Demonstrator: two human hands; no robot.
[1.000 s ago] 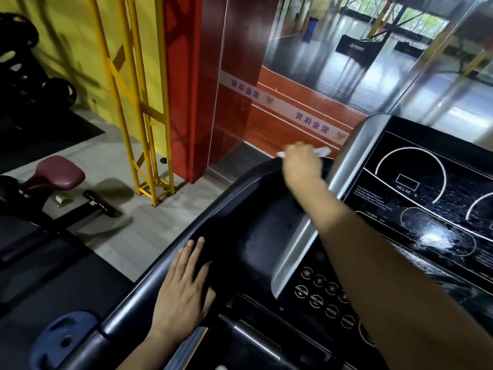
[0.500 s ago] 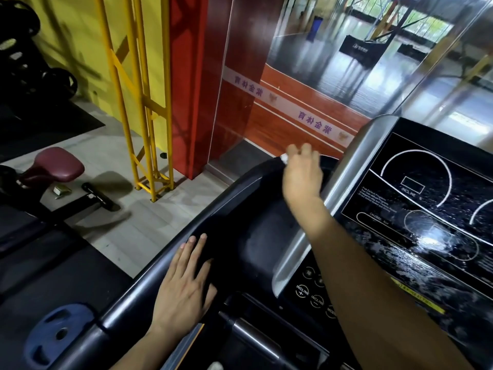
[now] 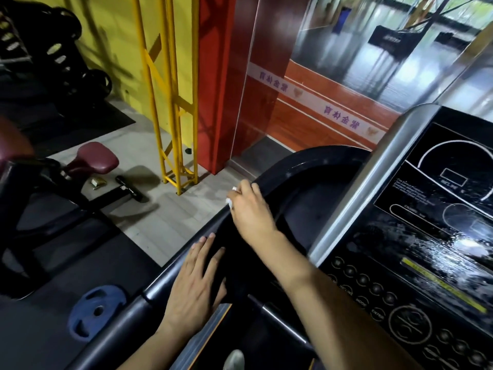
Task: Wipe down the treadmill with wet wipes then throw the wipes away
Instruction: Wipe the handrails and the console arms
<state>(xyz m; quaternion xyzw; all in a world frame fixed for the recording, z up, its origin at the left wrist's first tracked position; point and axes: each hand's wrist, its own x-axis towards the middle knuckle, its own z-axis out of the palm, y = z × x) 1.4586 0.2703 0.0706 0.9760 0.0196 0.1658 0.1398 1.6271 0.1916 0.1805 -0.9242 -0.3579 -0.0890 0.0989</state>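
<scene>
Your left hand (image 3: 193,284) lies flat and relaxed on the treadmill's black side rail (image 3: 269,180), fingers straight and slightly spread, pointing up along the curve, holding nothing. Your right arm crosses over the console (image 3: 416,263) from the lower right, and your right hand (image 3: 249,209) sits knuckles-up on the same rail just ahead of the left fingertips, fingers curled around a crumpled white wet wipe (image 3: 230,201) pressed against the rail's outer edge; only small tufts of the wipe show past the fingers. Half a second ago that hand was higher up the curve, near the top of the rail beside the silver console pillar (image 3: 373,182); it has since slid down the rail toward you, while the left hand has kept its place. Beyond the rail, on the floor to the left, lie a blue weight plate (image 3: 94,311) and a maroon padded seat (image 3: 97,158) on a black frame, then a yellow metal truss (image 3: 173,102) against the yellow wall, a red column (image 3: 213,76), and a glass panel (image 3: 346,49) with a white banner stripe.
</scene>
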